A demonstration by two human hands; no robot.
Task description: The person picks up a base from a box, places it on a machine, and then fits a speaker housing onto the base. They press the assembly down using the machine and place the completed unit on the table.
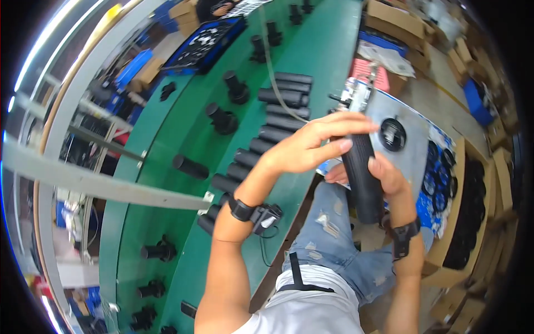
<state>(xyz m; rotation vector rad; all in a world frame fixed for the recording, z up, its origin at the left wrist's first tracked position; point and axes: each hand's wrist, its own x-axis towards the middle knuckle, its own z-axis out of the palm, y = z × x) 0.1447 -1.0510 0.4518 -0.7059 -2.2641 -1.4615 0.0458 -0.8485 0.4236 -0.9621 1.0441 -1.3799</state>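
Note:
A black ribbed cylinder (365, 189) is held tilted in front of me, above my lap. My left hand (314, 140) reaches across its upper end, fingers bent over the top and thumb against the side. Lower down, my right hand (392, 177) wraps round the cylinder, its thumb on the near face and some fingertips showing past the left side. What lies under my left fingers is hidden. Beyond the hands stands a metal clamp-like fixture (361, 97) on a grey worktable (409, 161), with a round black part (392, 134) near it.
Several black cylinders (278, 119) lie in a row on the green bench (328, 61) at my left. Black flanged parts (221, 119) stand on the green conveyor (192, 136). A cardboard box (445, 257) of black parts is at right. A metal bar (111, 183) crosses the left side.

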